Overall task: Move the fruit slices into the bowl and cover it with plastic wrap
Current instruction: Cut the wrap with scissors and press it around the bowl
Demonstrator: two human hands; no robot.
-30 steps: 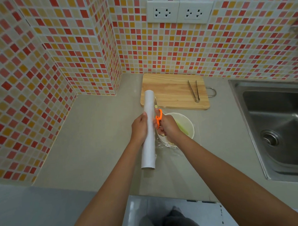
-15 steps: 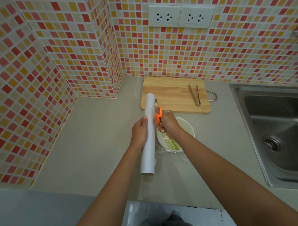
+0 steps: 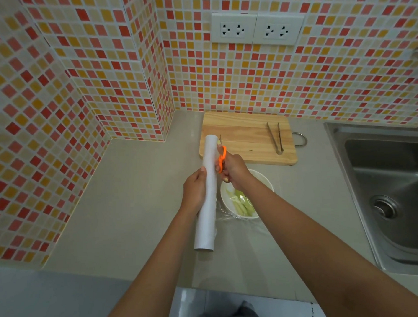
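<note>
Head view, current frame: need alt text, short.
A person's left hand holds a white plastic-wrap roll above a grey countertop while the right hand grips orange-handled scissors beside it. Under them sits a white bowl of pale green fruit slices; behind, metal tongs lie on a wooden cutting board.

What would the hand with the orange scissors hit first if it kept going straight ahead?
Probably the wooden cutting board: the right hand points its scissors up-image toward the board's near-left part. Height above it is unclear; it might pass over to the tiled wall.
</note>
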